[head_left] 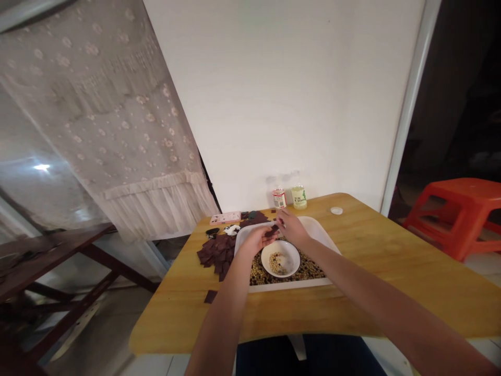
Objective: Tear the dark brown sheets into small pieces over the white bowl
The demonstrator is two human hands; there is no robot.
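Above the far rim of a white bowl (265,267), my two hands come close together. My left hand (255,241) is closed on a small dark maroon square piece (273,230), which looks like a little cloth pouch. Right beside it, my right hand (290,225) has its fingers pinched together at the piece's upper edge; what lies between those fingertips is too small to make out. Pale round beads or seeds (277,262) lie in the bowl. The bowl rests in a white tray (289,286) spread with tan and dark beads or seeds (258,274).
Many maroon squares (219,253) are heaped left of the tray, with one loose square (210,296) nearer me. Behind stand a red-labelled jar (279,198) and a green-labelled bottle (299,197). A pink phone (225,218), a clear lid (336,211) and an orange stool (462,209) also show.
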